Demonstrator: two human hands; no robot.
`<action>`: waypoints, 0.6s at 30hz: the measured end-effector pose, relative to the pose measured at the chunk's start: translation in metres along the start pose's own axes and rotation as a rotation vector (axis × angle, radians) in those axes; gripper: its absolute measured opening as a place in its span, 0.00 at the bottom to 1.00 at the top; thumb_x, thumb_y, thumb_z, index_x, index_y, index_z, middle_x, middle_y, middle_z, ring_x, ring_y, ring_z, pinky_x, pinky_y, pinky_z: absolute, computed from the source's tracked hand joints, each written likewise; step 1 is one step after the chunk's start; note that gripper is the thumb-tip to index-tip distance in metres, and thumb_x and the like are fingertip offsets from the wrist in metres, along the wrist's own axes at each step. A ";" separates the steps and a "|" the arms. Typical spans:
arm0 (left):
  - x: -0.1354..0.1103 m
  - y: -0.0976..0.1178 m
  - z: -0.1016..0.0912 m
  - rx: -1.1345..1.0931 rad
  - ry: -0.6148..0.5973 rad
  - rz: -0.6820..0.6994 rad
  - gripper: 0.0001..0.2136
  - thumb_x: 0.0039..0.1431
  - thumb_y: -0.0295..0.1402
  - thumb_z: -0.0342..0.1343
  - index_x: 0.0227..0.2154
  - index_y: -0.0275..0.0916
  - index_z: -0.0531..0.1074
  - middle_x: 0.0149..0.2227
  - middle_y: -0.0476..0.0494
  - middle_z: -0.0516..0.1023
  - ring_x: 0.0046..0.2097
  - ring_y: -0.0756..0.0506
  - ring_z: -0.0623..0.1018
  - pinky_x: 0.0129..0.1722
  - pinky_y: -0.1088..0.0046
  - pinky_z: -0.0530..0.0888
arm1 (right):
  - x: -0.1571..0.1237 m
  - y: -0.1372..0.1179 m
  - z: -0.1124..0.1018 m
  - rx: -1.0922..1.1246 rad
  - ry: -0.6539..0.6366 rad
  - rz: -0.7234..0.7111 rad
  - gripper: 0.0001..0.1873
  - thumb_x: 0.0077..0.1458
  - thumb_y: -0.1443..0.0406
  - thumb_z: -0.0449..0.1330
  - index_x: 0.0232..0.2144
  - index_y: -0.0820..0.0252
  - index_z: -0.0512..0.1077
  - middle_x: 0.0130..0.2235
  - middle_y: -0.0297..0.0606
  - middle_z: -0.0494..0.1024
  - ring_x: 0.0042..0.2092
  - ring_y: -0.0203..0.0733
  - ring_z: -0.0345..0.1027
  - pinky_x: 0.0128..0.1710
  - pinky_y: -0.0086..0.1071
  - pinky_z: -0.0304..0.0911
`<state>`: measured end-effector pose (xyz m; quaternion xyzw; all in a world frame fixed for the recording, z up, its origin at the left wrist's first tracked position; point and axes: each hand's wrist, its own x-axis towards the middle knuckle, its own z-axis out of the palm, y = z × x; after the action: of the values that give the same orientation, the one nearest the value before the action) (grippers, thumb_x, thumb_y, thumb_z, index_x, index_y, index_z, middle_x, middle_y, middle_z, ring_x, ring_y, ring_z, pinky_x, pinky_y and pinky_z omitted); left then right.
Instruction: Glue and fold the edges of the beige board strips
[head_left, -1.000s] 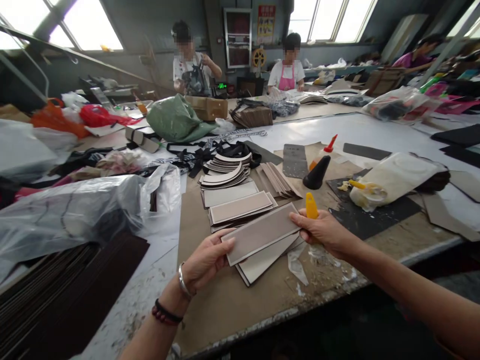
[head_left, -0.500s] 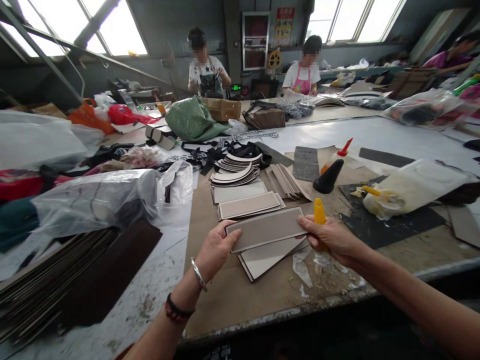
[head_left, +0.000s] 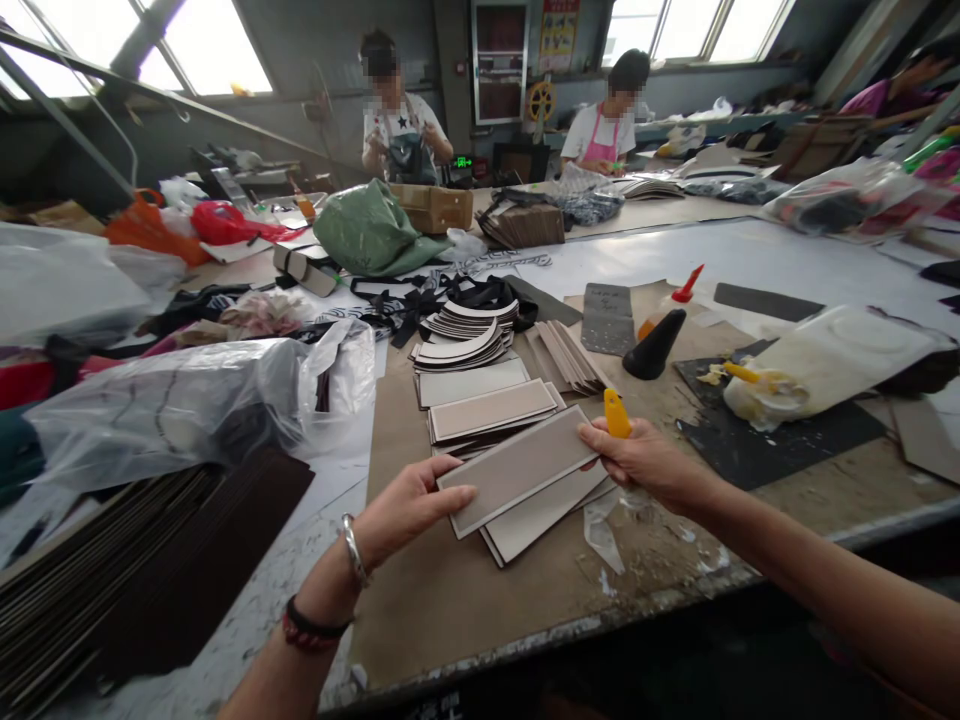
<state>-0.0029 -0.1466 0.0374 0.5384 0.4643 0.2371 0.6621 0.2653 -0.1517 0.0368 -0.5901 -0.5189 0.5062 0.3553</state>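
Note:
Both of my hands hold a long grey rectangular panel [head_left: 517,468] with a pale border, lifted just above the table. My left hand [head_left: 405,508] pinches its left end, thumb on top. My right hand [head_left: 646,460] grips the right end and also has a yellow-tipped glue bottle [head_left: 616,414] tucked in its fingers. Under the panel lies a similar pale panel [head_left: 534,515] on brown paper [head_left: 457,590]. More stacked panels [head_left: 491,410] and curved pieces [head_left: 461,340] lie just beyond.
A black cone [head_left: 654,345] and a red-tipped bottle [head_left: 679,290] stand right of the stacks. A white bag [head_left: 825,360] lies at right, clear plastic bags [head_left: 180,400] and dark sheets [head_left: 150,570] at left. Two people work at the far table.
The panel has tilted, its left end dropping lower and nearer to me while the right end stays up. Both hands keep their hold; the view has shifted a little.

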 end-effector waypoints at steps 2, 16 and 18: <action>0.000 0.004 -0.004 0.115 -0.040 -0.012 0.17 0.45 0.43 0.62 0.34 0.36 0.72 0.33 0.47 0.77 0.35 0.48 0.73 0.36 0.74 0.68 | 0.003 -0.003 -0.001 -0.035 0.001 -0.011 0.24 0.44 0.45 0.59 0.18 0.59 0.62 0.12 0.24 0.55 0.15 0.27 0.45 0.16 0.27 0.41; 0.018 -0.006 0.050 0.468 0.272 0.109 0.14 0.51 0.44 0.55 0.36 0.40 0.70 0.36 0.44 0.77 0.38 0.42 0.74 0.37 0.69 0.67 | 0.001 -0.009 0.019 -0.449 0.069 -0.243 0.19 0.50 0.53 0.54 0.16 0.55 0.57 0.18 0.31 0.59 0.22 0.36 0.53 0.23 0.31 0.49; 0.019 -0.008 0.059 0.513 0.355 0.114 0.12 0.55 0.43 0.50 0.34 0.40 0.69 0.34 0.44 0.76 0.37 0.42 0.74 0.37 0.68 0.66 | 0.000 -0.008 0.022 -0.442 0.067 -0.236 0.18 0.51 0.53 0.53 0.16 0.54 0.58 0.18 0.32 0.61 0.22 0.37 0.54 0.24 0.32 0.50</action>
<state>0.0557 -0.1628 0.0230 0.6631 0.5864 0.2393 0.3989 0.2418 -0.1520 0.0392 -0.6053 -0.6703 0.3154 0.2912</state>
